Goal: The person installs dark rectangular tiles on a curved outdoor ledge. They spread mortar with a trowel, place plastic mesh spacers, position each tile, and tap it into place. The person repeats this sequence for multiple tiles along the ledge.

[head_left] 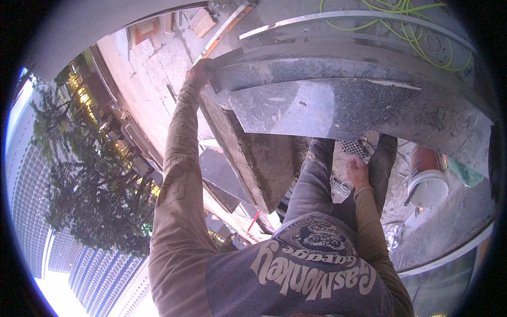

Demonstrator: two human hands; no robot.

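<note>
My left arm reaches far forward, and my left hand (198,74) is closed at the left end of a grey speckled ledge (296,105). A thin dark grey plate (228,57) sticks out from its fingers along the ledge's top; my hand hides the rest of it. My right hand (357,171) hangs low in front of my legs, below the ledge. Its fingers are curled in, and whatever they may hold is hidden. A pale curved patch (311,108) shows on the ledge's front face.
Beyond the ledge lie a long level-like bar (224,31) and a tangled yellow-green hose (409,26). A white-rimmed bucket (428,187) is at my right, near a green bag (465,171). A rough block edge (237,153) runs at left, with trees (95,195) and buildings beyond.
</note>
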